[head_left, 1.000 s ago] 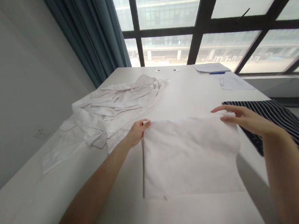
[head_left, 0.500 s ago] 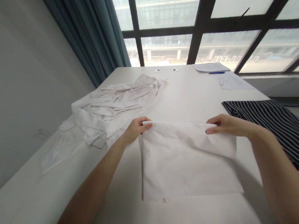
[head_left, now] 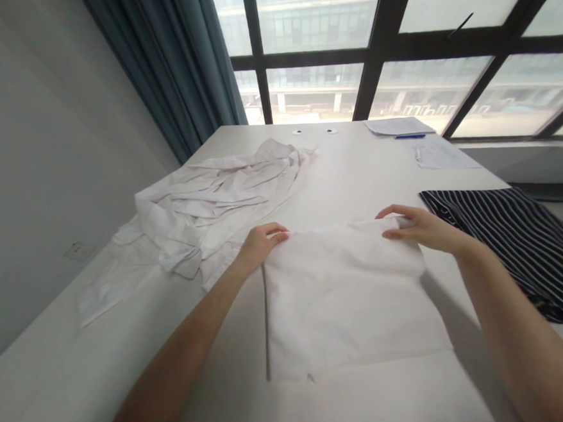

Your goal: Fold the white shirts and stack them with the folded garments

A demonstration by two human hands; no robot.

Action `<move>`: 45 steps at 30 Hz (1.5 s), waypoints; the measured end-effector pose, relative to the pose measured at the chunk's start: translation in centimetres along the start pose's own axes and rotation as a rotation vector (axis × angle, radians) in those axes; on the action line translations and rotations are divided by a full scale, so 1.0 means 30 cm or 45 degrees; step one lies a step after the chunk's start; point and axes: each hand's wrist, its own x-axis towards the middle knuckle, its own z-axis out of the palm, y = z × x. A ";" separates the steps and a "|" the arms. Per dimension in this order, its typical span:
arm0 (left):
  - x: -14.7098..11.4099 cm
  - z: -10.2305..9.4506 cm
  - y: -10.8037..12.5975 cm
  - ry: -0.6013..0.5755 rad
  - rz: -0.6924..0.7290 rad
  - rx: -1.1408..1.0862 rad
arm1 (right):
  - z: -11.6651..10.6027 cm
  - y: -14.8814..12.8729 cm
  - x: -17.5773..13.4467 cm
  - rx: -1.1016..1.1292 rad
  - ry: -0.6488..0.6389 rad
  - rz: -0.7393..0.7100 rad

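"What's nearest?"

"The folded white cloth [head_left: 350, 302], at the middle front of the worktop [head_left: 357, 183]. Its near edge lies low, probably so the surface bears the weight, while the far edge looks slightly raised: there's a shadow along its right side."

"Why hold it by the far edge?"

"I'd guess to stretch that edge evenly between two grips. The left hand [head_left: 259, 246] pinches the far left corner, thumb against fingers; the right hand [head_left: 420, 228] has thumb and curled fingers around the edge by the other corner, a wider hold."

"And the arms?"

"Both come in from the bottom corners. The left runs fairly straight; the right bends inward at the wrist."

"Beyond them?"

"A striped dark cloth [head_left: 519, 239] lies to the right and a crumpled white cloth [head_left: 222, 189] to the left, perhaps so neither gets in the way. Farther off, papers [head_left: 396, 126] and a blue pen [head_left: 410, 136], near the window [head_left: 314, 22]."
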 end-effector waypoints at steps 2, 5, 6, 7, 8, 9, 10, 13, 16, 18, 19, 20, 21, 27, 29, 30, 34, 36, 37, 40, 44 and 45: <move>-0.004 0.015 -0.014 0.025 0.030 0.200 | 0.026 0.016 0.026 -0.082 0.038 -0.064; -0.011 0.040 -0.025 0.057 0.181 0.516 | 0.062 0.031 0.055 -0.214 0.091 -0.140; -0.014 0.049 -0.026 0.067 0.258 0.610 | 0.070 0.035 0.061 -0.250 0.103 -0.154; -0.016 0.058 -0.023 0.071 0.336 0.694 | 0.076 0.039 0.066 -0.287 0.114 -0.164; -0.019 0.069 -0.018 0.071 0.406 0.764 | 0.081 0.042 0.069 -0.322 0.129 -0.172; -0.020 0.081 -0.009 0.065 0.464 0.818 | 0.083 0.045 0.072 -0.350 0.140 -0.177; -0.021 0.095 0.004 0.047 0.509 0.852 | 0.085 0.047 0.074 -0.368 0.148 -0.180; -0.017 0.151 0.065 -0.089 0.606 0.875 | 0.084 0.048 0.074 -0.365 0.145 -0.155; -0.005 0.229 0.141 -0.245 0.705 0.881 | 0.078 0.046 0.069 -0.276 0.101 -0.112; 0.001 0.283 0.178 -0.297 0.765 0.888 | 0.073 0.045 0.065 -0.218 0.068 -0.091; 0.003 0.308 0.189 -0.306 0.783 0.898 | 0.071 0.045 0.064 -0.206 0.062 -0.083; 0.004 0.330 0.194 -0.314 0.797 0.913 | 0.068 0.046 0.063 -0.200 0.062 -0.073; 0.004 0.349 0.195 -0.326 0.809 0.932 | 0.066 0.047 0.062 -0.191 0.064 -0.061; -0.007 0.376 0.161 -0.474 0.879 0.981 | 0.067 0.073 0.074 -0.047 0.052 -0.011; -0.014 0.372 0.161 -0.490 0.884 0.984 | 0.067 0.086 0.083 -0.077 0.094 -0.017; -0.017 0.371 0.164 -0.489 0.876 0.992 | 0.067 0.093 0.086 -0.114 0.121 -0.016; -0.028 0.371 0.179 -0.466 0.823 1.027 | 0.059 0.101 0.091 -0.367 0.251 -0.043; -0.030 0.373 0.183 -0.469 0.824 1.027 | 0.061 0.087 0.086 -0.493 0.372 -0.125; -0.030 0.373 0.183 -0.470 0.832 1.026 | 0.066 0.076 0.082 -0.538 0.448 -0.194; -0.028 0.373 0.181 -0.458 0.853 1.026 | 0.107 0.048 0.078 -0.576 0.595 -0.424; -0.028 0.373 0.182 -0.451 0.857 1.024 | 0.200 0.074 0.104 -0.429 0.576 -0.498; -0.028 0.373 0.183 -0.454 0.854 1.022 | 0.220 0.094 0.114 -0.373 0.605 -0.485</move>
